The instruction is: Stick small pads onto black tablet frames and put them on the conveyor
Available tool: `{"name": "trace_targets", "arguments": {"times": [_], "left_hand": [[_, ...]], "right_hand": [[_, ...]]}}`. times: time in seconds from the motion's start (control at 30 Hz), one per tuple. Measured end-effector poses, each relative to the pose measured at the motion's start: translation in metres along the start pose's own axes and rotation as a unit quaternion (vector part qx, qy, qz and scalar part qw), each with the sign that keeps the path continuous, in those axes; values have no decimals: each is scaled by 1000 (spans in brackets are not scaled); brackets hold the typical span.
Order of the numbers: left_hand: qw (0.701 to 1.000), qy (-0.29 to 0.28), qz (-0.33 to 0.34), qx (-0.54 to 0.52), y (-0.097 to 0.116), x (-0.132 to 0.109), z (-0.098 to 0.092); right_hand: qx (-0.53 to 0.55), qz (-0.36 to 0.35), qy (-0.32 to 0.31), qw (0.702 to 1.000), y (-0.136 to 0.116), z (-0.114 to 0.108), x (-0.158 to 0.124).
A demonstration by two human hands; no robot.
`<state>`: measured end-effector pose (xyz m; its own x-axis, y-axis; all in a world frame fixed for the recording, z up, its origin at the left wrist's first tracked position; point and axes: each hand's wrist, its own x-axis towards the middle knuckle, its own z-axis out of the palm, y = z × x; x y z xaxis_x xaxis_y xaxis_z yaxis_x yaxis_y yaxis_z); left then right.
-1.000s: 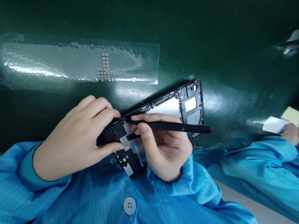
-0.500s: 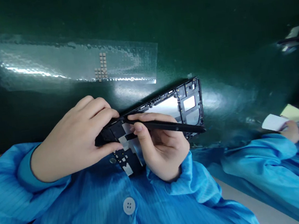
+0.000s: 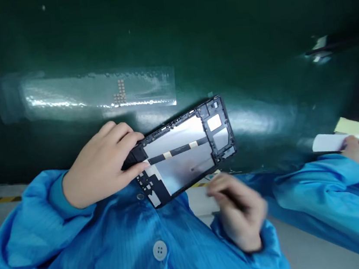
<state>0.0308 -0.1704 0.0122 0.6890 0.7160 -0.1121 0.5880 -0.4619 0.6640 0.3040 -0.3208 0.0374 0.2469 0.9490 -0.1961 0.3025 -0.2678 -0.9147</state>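
Observation:
My left hand (image 3: 101,166) grips the near left end of a black phone frame (image 3: 183,169), its thumb on the inner face and its fingers along the upper edge. The frame lies tilted, with a bare silver plate inside and a dark flat cable (image 3: 181,148) with two pale tapes across it. Small metal contacts and chips show at the end near my thumb. My right hand (image 3: 241,210) is off the frame, below its right end, blurred, with its fingers curled in. Whatever those fingers hold is hidden.
Beyond the frame, a clear plastic strip (image 3: 73,95) with several small square pieces (image 3: 120,93) lies on the green table mat (image 3: 166,27). At right, a co-worker's hand (image 3: 353,150) holds a white sheet (image 3: 327,142) beside a yellow one (image 3: 352,127). A blurred dark tool (image 3: 323,50) lies farther back.
My right hand has drawn away from the frame, down and to the right. The black pen-like tool it held no longer shows. My left hand keeps its grip. The view has shifted slightly.

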Motion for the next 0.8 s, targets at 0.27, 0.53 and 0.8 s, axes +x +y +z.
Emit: {"name": "trace_targets", "arguments": {"times": [0.27,0.53,0.8], "left_hand": [[992,117,23,-36,32,16,-4],[907,420,19,9,-62,51,-75],[956,259,115,79,-70,60,-45]], "right_hand": [[145,-19,238,960,21,20,-5],[56,-90,37,994,-126,136,302],[-225,-103,-16,969,-181,198,456]]}}
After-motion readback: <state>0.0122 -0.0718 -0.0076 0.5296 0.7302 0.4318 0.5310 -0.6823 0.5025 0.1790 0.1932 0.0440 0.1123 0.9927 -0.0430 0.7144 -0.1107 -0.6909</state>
